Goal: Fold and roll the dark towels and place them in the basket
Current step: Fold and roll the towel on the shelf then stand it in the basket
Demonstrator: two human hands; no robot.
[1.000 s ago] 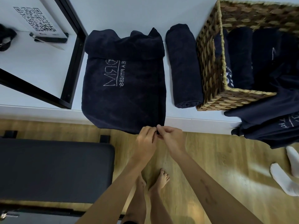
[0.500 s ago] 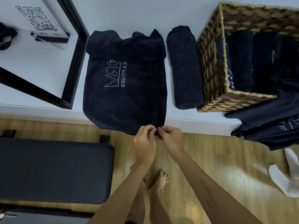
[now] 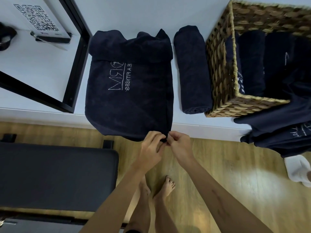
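Observation:
A dark navy towel (image 3: 129, 84) with a pale stitched logo lies folded on the white shelf (image 3: 143, 12), its near edge hanging over the shelf front. My left hand (image 3: 151, 148) and my right hand (image 3: 180, 147) meet at that edge's right corner and both pinch it. A rolled dark towel (image 3: 191, 69) lies right of it, against the wicker basket (image 3: 218, 68). Several rolled dark towels stand inside the basket (image 3: 252, 63).
A heap of unfolded dark towels (image 3: 282, 130) spills over the shelf edge at the right. A black-framed mirror (image 3: 72, 64) leans at the left. A black padded bench (image 3: 55, 175) stands on the wooden floor. White socks (image 3: 297, 170) lie at the right edge.
Both hands stay pinched at the towel's near right corner, fingers shifting slightly. The towel has not visibly moved.

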